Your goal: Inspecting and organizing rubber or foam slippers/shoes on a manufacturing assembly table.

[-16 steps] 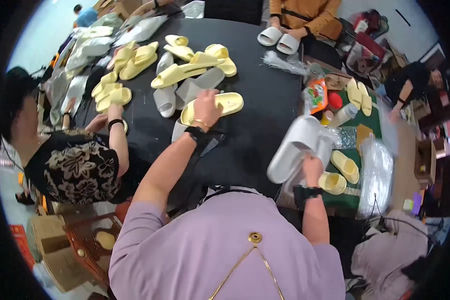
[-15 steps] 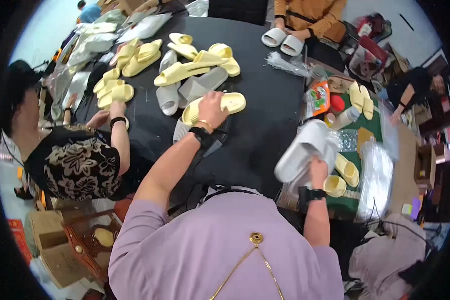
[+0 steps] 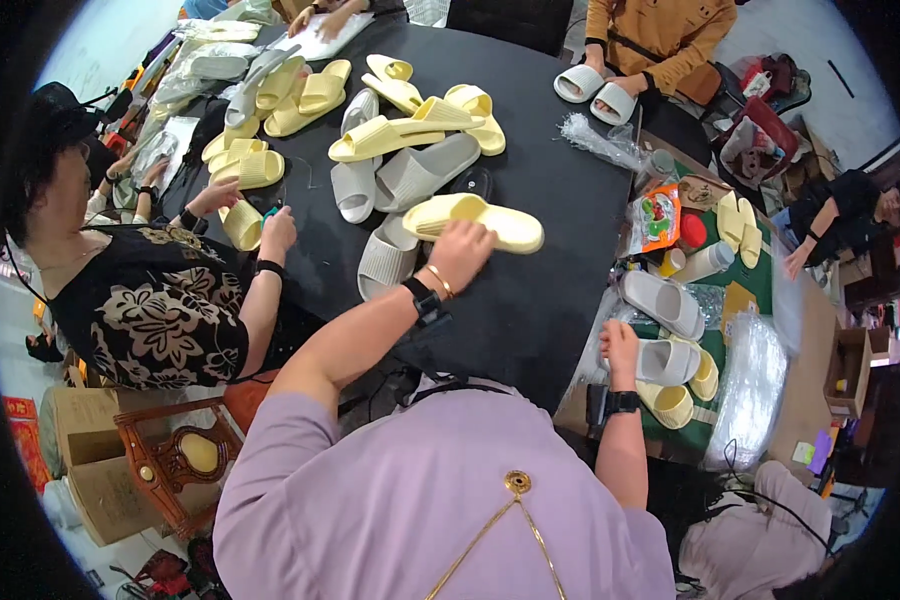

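Well, the left hand (image 3: 463, 254) grips a yellow slipper (image 3: 516, 230); loosening could drop it. I can't tell if the right hand (image 3: 621, 350) grips.

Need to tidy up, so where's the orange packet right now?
In the head view, the orange packet is right of centre, just left of the red lid and beyond the pale slippers beside the right hand.
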The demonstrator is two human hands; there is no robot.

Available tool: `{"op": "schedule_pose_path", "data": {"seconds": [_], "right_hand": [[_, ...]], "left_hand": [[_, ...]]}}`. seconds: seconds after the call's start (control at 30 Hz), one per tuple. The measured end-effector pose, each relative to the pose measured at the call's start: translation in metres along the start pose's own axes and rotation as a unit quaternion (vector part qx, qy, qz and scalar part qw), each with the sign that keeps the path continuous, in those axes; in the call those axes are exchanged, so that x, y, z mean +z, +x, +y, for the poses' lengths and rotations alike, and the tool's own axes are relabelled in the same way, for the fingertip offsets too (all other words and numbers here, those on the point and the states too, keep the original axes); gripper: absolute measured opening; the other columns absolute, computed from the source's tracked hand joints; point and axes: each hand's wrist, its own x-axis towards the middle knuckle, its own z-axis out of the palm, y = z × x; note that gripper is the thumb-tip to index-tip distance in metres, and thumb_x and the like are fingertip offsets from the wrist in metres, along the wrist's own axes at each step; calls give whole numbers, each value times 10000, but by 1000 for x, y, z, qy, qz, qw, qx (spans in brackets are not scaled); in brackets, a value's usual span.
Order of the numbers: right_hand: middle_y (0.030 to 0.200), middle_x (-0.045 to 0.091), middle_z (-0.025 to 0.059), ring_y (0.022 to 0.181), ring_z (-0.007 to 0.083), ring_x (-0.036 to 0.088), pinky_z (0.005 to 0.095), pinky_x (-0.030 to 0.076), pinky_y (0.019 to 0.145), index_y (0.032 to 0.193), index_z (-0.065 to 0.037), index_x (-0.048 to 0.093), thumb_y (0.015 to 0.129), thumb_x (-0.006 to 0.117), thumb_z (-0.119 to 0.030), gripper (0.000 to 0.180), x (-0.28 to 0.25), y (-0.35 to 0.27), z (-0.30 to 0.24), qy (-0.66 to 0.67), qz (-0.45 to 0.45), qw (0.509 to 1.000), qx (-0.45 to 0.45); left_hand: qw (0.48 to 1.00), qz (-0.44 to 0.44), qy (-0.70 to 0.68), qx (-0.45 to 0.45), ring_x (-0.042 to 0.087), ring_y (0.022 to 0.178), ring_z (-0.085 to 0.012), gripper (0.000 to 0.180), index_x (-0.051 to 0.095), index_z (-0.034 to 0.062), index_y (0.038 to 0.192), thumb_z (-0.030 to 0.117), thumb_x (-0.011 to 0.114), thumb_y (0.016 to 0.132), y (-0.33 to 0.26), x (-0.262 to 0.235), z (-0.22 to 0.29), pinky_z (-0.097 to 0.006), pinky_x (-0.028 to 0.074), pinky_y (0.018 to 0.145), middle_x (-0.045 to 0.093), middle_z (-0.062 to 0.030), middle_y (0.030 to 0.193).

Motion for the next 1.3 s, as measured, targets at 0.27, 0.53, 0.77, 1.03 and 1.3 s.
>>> {"op": "schedule_pose_path", "data": {"seconds": [0.27, 0.53, 0.77, 1.03, 1.3], "right_hand": [[971, 603, 71, 785, 137, 587, 267, 488, 647, 1177, 7, 501, 864, 550, -113, 338, 81, -3, -32, 65, -218, 973, -37], [1141, 513, 192, 1054, 291, 477, 369, 356, 945, 1202, 53, 439, 885, 479, -158, 383, 76, 13, -6, -63, 74, 976, -196], [1227, 493, 219, 1121, 389, 446, 469, 323, 962, 1247, 37, 437, 893, 461, -395, 559, 95, 33, 2, -337, 137, 885, -291], [1201, 495, 213, 1107, 384, 432, 464, 319, 952, 1220, 44, 448, 893, 466, -382, 537, 97, 35, 1, -335, 121, 880, -315], [1171, 498, 216, 1067, 390, 434, 471, 319, 931, 1204, 47, 445, 889, 496, -335, 498, 95, 36, 2, -322, 119, 893, -292]], "left_hand": [[957, -136, -99, 237, 544, 887, -216, 80, 620, 99, 731, 162, 581, 701, -12, 22, 54, -337, 429, 845, 574, -38, 817], [985, -30, -169, -29, 522, 919, -267, 295, 589, 68, 981, 79, 581, 686, 55, 32, 5, -375, 437, 792, 553, -89, 960], [981, -44, -53, -184, 524, 979, -286, 309, 554, 31, 1060, 66, 532, 753, 129, 85, -78, -378, 437, 829, 535, -128, 1019], [976, -54, 133, -163, 525, 1060, -264, 332, 537, 29, 1141, 119, 457, 831, 165, 157, -128, -369, 416, 894, 543, -141, 1142], [926, -150, -48, -345, 439, 1191, -370, 760, 362, 36, 1299, 271, 750, 689, 181, 185, -132, -405, 403, 952, 484, -221, 1233]]}}
